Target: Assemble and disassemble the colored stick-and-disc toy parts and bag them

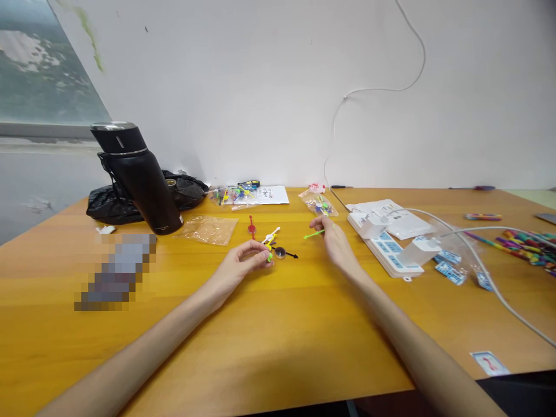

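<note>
Near the middle of the table, my left hand (243,263) is closed in a pinch at a small yellow-and-green plastic piece (270,255). Its shape is partly hidden by my fingers. Just beyond it are a white arrow pointer (271,236) and a red arrow pointer (251,227). A black arrow pointer (290,254) lies beside a clear round disc (280,252), to the right of my left fingertips. My right hand (336,243) is raised a little to the right, its fingers closed on a green arrow pointer (313,234) whose tip points left.
A black bottle (141,179) leans at the left by a black bag (113,202), with a clear plastic bag (208,230) close by. Bags of coloured parts (321,204) lie near the wall. At right are a white power strip (391,252), cables and colourful pens (525,246).
</note>
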### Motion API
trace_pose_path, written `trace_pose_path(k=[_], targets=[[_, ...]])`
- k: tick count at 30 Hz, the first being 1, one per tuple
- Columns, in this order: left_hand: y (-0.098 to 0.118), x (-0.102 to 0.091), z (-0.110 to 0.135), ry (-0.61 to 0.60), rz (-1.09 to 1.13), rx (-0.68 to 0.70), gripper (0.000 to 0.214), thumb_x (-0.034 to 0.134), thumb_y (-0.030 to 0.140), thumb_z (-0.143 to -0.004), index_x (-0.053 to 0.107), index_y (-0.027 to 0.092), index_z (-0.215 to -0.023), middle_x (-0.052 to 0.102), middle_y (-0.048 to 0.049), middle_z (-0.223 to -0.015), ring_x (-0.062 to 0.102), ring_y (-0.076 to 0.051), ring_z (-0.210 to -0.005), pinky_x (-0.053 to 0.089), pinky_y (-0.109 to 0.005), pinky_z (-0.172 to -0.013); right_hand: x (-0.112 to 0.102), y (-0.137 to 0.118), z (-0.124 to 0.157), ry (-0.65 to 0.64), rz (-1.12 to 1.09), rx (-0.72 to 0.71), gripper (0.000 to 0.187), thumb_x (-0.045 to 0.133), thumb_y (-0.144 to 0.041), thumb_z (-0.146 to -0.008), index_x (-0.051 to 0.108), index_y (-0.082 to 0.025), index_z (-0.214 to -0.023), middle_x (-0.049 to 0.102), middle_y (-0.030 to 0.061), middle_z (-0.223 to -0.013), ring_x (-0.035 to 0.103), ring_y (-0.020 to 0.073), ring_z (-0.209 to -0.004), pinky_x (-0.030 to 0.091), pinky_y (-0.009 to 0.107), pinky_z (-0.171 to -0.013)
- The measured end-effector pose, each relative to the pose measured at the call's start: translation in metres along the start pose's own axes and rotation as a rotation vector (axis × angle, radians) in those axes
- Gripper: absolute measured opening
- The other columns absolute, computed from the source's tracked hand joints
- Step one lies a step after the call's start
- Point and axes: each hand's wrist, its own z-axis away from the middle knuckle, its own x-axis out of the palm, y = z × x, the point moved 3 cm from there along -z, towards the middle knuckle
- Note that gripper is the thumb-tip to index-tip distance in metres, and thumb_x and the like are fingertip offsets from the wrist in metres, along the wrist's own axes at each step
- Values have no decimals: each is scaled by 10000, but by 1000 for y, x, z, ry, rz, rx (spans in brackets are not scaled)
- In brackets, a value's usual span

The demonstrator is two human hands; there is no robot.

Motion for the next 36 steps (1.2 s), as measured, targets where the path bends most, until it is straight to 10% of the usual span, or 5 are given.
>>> trace_pose_path(k=[6, 25, 29, 36], targets=[[1, 0, 2, -10, -5, -5, 293, 819, 407, -810, 695, 193, -968, 720, -34, -1063, 734, -192, -952, 474, -364, -1039, 1, 14, -8, -92, -148, 52, 538, 532, -718, -886, 594, -196, -774, 563, 15, -680, 520, 161, -607, 422, 291, -598], [4, 7, 5, -27, 13, -1, 313, 821, 398, -805, 693, 186, -995, 750, -56, -1083, 720, -178, -933, 522, -354, -993, 16, 34, -22, -30, 107, -72, 241, 675, -322, -863, 751, -176, -1038, 771, 98, -1097, 713, 247, -1032, 509, 422, -1022], [3, 5, 3, -4, 65, 4, 334, 813, 397, -820, 663, 197, -1042, 770, -60, -1089, 726, -192, -1009, 473, -374, -1067, 15, 4, -4, -29, 22, -159, 267, 586, -371, -961, 730, -198, -1105, 736, 88, -1170, 668, 235, -1113, 475, 422, -1058], [9, 5, 5, 7, -5, 31, 308, 807, 397, -827, 655, 184, -989, 765, -52, -1054, 713, -175, -965, 498, -328, -993, 41, -65, 51, -473, -76, -459, 254, 688, -388, -937, 694, -255, -1153, 669, 72, -1138, 644, 196, -973, 534, 358, -917]])
